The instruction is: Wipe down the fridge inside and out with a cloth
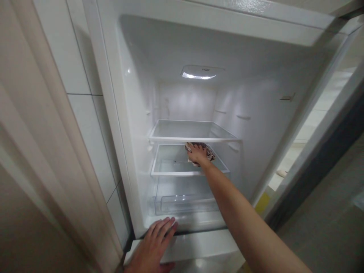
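Note:
My right hand [198,153] reaches deep into an open white fridge [136,113] and presses a patterned brown-and-cream cloth [210,154] against the lower glass shelf [167,157]. The cloth bunches around and beneath the fingers, and my hand covers part of it. At the bottom front, my left hand [156,240] lies with its fingers stretched out on the ledge [204,242] below the fridge opening. It holds nothing.
An upper glass shelf [193,130] spans the fridge just above my right hand. Below is a clear plastic drawer [184,204]. A lit lamp [199,72] is set in the ceiling. The fridge door [321,163] stands open at right; a tiled wall [85,125] borders the left.

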`<state>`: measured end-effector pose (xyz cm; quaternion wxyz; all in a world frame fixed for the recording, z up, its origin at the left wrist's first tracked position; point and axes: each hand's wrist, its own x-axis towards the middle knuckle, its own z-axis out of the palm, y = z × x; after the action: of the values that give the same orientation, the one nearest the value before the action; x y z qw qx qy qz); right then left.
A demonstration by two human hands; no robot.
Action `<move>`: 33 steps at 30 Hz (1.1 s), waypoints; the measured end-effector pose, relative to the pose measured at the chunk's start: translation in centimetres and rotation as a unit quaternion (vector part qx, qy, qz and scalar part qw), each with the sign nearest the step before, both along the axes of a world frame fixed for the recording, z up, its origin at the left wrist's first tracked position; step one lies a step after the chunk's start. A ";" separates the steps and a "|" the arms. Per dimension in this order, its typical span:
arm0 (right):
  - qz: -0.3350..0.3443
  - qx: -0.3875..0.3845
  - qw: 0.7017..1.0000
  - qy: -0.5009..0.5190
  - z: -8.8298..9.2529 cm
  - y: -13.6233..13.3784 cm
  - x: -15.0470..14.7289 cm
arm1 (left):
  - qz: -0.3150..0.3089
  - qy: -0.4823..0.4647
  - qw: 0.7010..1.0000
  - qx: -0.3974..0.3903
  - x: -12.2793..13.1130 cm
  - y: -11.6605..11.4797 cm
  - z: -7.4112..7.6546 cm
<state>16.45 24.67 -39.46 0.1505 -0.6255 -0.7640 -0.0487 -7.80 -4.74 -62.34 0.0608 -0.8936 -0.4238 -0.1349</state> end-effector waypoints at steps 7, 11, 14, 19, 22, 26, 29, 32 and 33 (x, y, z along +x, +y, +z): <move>0.149 -0.020 0.989 -0.008 0.5 -4.3 -8.2 | 0.003 -0.026 0.999 0.020 -0.1 -0.1 0.2; 0.211 -0.021 0.977 -0.009 0.4 -8.3 -9.6 | -0.002 -0.022 0.998 0.057 -0.3 -0.2 0.4; 0.238 -0.022 0.971 -0.012 0.4 -10.4 -8.3 | -0.007 -0.014 0.996 0.092 -0.3 -0.3 0.7; 0.216 -0.014 0.976 -0.010 0.4 -11.7 -3.6 | -0.016 -0.010 0.990 0.138 -0.2 -0.3 1.3; 0.168 -0.004 0.986 -0.005 0.4 -11.5 -0.3 | -0.017 -0.008 0.989 0.145 -0.2 -0.3 1.3; 0.093 0.016 0.995 0.010 0.6 -11.8 3.5 | -0.021 -0.013 0.990 0.141 -0.2 -0.3 1.3; 0.067 0.039 0.997 0.031 0.1 -14.1 5.4 | -0.024 -0.018 0.990 0.140 -0.2 -0.4 1.4; 0.066 0.101 0.983 0.141 -2.5 -18.8 6.6 | -0.024 -0.018 0.989 0.144 -0.3 -0.3 1.2; 0.063 0.132 0.971 0.191 -4.1 -20.8 6.9 | -0.024 -0.016 0.989 0.147 -0.4 -0.3 1.1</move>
<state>23.32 3.89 -43.60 0.3773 -0.5485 -0.7459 -0.0189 -8.16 -5.02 -61.20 0.1816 -0.8828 -0.3783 -0.2111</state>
